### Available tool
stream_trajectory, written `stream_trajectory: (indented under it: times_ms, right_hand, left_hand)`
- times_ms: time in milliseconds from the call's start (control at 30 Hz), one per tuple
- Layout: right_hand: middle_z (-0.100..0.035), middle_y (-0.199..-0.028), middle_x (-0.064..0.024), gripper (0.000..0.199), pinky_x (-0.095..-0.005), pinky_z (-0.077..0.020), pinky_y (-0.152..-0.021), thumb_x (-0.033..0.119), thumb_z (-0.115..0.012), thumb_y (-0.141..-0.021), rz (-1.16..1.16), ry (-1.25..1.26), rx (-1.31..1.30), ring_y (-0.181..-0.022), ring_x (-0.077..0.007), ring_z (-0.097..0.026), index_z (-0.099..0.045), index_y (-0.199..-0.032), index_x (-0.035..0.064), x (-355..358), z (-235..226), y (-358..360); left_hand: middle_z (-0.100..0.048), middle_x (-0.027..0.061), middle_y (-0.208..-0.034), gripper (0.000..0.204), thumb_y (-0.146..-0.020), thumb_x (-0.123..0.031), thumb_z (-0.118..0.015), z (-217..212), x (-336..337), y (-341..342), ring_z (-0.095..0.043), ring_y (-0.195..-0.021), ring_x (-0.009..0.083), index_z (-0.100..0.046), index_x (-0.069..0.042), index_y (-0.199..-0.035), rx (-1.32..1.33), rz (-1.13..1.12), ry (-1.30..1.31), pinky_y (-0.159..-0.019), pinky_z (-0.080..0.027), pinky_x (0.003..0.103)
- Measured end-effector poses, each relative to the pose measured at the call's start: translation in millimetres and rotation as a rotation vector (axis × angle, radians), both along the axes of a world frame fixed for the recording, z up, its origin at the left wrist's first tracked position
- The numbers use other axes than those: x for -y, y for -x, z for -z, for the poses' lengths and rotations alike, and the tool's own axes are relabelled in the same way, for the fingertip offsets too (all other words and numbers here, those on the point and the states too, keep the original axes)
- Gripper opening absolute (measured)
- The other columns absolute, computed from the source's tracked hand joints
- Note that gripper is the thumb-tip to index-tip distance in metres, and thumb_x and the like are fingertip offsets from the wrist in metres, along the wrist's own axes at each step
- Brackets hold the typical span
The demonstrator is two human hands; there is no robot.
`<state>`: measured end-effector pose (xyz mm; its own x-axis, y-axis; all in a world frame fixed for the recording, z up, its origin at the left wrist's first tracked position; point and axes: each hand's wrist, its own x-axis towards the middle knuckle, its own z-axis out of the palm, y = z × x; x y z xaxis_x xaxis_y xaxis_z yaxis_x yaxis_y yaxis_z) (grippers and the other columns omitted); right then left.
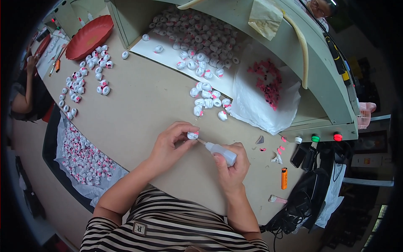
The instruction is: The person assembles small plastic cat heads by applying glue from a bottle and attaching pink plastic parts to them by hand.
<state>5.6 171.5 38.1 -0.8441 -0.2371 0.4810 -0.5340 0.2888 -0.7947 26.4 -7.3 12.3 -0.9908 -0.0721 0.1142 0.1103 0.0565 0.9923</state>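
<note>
left hand (172,143): closed in a fingertip pinch on a small white cap piece (192,135) with a pink spot, held just above the desk (138,113) in front of the person
right hand (230,161): wrapped around a small squeeze bottle (221,152), its thin nozzle touching the cap piece
cap piece: looks light, hard and smooth, likely slippery; being tiny, it is best pinched at its sides, leaving the face at the nozzle bare
squeeze bottle: soft-walled by its look, light; a grip round the middle suits it, as a firm squeeze would push out more than wanted
near pile (208,101): more white-and-pink pieces lie loose beyond the hands
left group (86,80): others scattered on the desk, near a red tray (90,37)
plastic bag (264,101): holds pink bits, right of the near pile
orange lighter (284,178): lies well right of the hands
</note>
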Motion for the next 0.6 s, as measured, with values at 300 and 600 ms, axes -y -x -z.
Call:
stream_trajectory:
  times_ms: [300, 600]
  right_hand:
    - [-0.054, -0.071, -0.0077, 0.025, -0.0271, -0.0390, -0.050, 0.015, -0.074, -0.074, 0.020, -0.014, -0.005, -0.058, -0.0174, -0.049, -0.056, -0.086, 0.0026, -1.0, 3.4, -0.3]
    - [-0.055, -0.072, -0.0084, 0.025, -0.0281, -0.0402, -0.051, 0.016, -0.074, -0.074, 0.063, -0.037, 0.043, -0.059, -0.0182, -0.051, -0.056, -0.086, 0.0024, -4.8, 2.0, 1.0]
  left_hand:
    - [-0.054, 0.0092, -0.108, 0.027, -0.080, 0.004, -0.059, -2.7, -0.1, -0.8, -0.058, -0.095, 0.0168, -0.057, -0.001, -0.106, 0.003, 0.018, -0.016, -0.081, -0.051, 0.027]
    - [-0.052, 0.0080, -0.107, 0.028, -0.080, 0.005, -0.059, -1.0, -0.8, 1.0, -0.057, -0.096, 0.0161, -0.057, -0.001, -0.107, 0.023, 0.002, -0.057, -0.082, -0.050, 0.027]
